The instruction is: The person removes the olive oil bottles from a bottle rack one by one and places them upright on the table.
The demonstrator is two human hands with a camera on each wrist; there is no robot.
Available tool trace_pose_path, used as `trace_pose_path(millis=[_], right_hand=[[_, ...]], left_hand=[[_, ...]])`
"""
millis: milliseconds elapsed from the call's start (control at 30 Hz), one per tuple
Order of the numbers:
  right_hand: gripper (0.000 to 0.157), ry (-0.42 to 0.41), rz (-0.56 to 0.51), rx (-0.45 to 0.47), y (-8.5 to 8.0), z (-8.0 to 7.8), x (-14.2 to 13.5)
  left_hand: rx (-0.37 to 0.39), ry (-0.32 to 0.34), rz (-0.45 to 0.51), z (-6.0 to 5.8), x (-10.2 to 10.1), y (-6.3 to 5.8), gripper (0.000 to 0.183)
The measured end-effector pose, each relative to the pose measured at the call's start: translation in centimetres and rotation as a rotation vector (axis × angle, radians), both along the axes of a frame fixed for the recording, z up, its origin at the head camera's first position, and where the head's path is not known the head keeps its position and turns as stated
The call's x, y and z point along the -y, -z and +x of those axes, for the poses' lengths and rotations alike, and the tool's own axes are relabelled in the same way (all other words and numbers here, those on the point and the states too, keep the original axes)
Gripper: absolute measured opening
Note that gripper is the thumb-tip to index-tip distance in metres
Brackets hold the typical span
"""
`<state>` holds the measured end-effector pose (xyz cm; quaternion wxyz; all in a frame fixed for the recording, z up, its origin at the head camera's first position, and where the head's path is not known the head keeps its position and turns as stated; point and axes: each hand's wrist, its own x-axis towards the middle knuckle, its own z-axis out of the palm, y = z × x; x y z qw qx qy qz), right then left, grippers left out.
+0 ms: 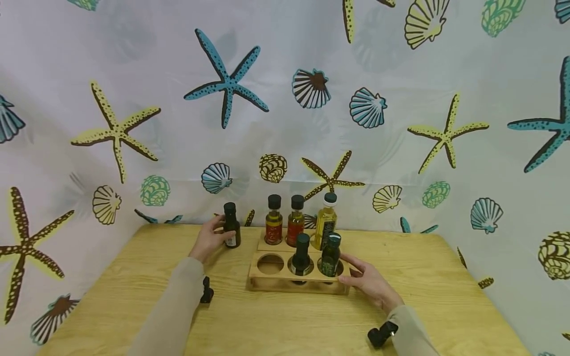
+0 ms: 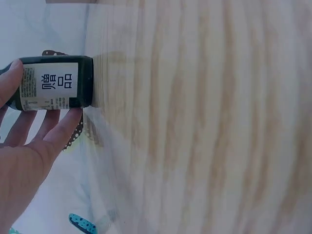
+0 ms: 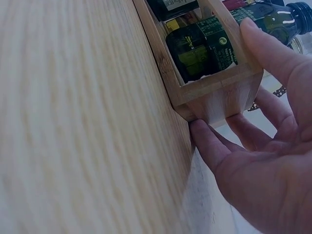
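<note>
My left hand [image 1: 210, 241] grips a small dark sauce bottle [image 1: 231, 225] upright, left of a wooden bottle rack [image 1: 285, 285]. In the left wrist view, the thumb lies across the bottle's white label [image 2: 53, 83] and the fingers are behind the glass. At the rack's right end, my right hand [image 1: 369, 282] grips the wood, its thumb by the upper rail and its fingers against the end wall [image 3: 214, 105]. Two bottles stand in the rack's front row: a dark bottle [image 1: 302, 252] in the middle and a green oil bottle [image 1: 330, 257] on the right.
Two red-labelled bottles, one on the left [image 1: 273, 222] and one beside it [image 1: 295, 222], share the rack's back row with a taller yellow oil bottle [image 1: 326, 220]. A front-left hole [image 1: 270, 264] shows in the rack. Behind the wooden table [image 1: 249, 326] hangs a patterned curtain [image 1: 276, 133].
</note>
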<state>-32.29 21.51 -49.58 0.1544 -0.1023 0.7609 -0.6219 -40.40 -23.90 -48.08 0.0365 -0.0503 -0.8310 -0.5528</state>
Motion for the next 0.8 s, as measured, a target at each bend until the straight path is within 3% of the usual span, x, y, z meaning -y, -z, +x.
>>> trace_pose_path(millis=[167,333,567,800], right_hand=[[0.076,-0.014,-0.018,0.006,0.2,0.1,-0.2],[0.074,-0.01,-0.025,0.006,0.2,0.0,-0.2],[0.074,0.009,-0.033,0.016,0.5,-0.2,-0.1],[0.072,0.004,-0.021,0.009,0.1,0.0,-0.2]], left_hand=[[0.025,0.052,0.04,-0.7,0.6,0.5,0.073],[0.047,0.075,0.019,-1.3,1.2,0.7,0.07],[0.048,0.072,-0.002,-1.4,1.1,0.1,0.069],[0.049,0.05,-0.009,-1.5,0.9,0.2,0.071]])
